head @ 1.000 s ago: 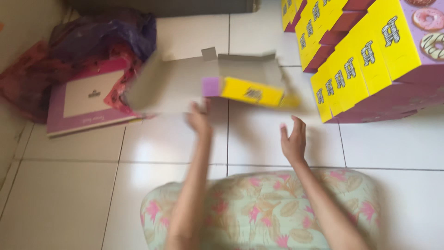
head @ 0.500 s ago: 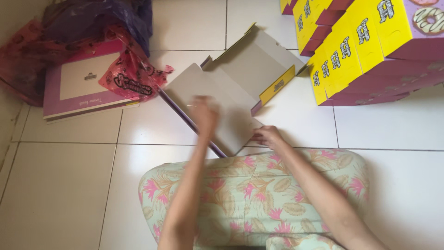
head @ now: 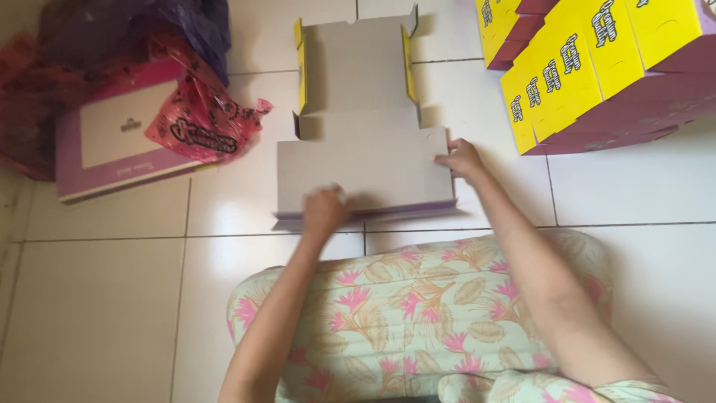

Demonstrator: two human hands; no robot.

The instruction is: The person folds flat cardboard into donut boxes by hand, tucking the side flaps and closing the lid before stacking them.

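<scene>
A flat cardboard box blank, grey inside with yellow and purple edges, lies open on the white tiled floor in front of my knees. My left hand is blurred and rests on its near panel, close to the purple front edge. My right hand pinches the right edge of that same panel. The far half of the blank has two yellow side flaps standing up.
Stacked yellow and purple folded boxes stand at the right rear. A pile of flat purple blanks lies at the left under a red plastic bag and a dark purple bag. My floral-patterned lap fills the foreground.
The box blank has swung from a diagonal, half-lifted position to lie square and flat before me. My right hand has moved up to its right edge; my left has dropped to the near panel.
</scene>
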